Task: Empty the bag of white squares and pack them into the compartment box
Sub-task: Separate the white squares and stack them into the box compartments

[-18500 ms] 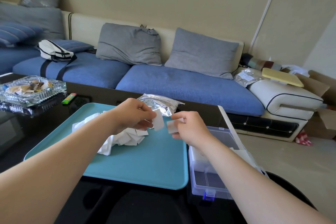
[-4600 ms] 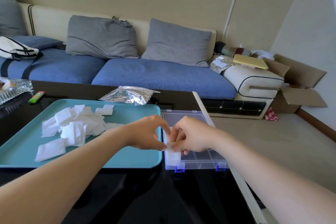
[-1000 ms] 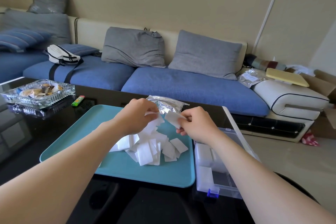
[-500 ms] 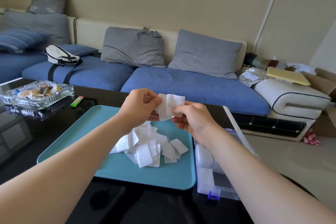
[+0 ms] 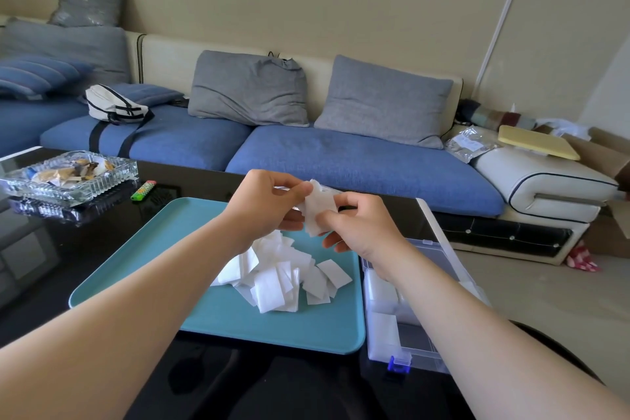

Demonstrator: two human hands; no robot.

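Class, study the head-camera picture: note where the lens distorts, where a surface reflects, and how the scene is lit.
Head view: the wide-angle lens slants the wall pipe and swells the forearms near the lower edge. Head view: the glossy black table mirrors the glass ashtray. Head view: soft, even daylight, with no hard shadows around the white squares on the teal tray.

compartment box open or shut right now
Open: the compartment box's clear lid lies swung back on the far side, and stacked white squares sit exposed in its left compartments.
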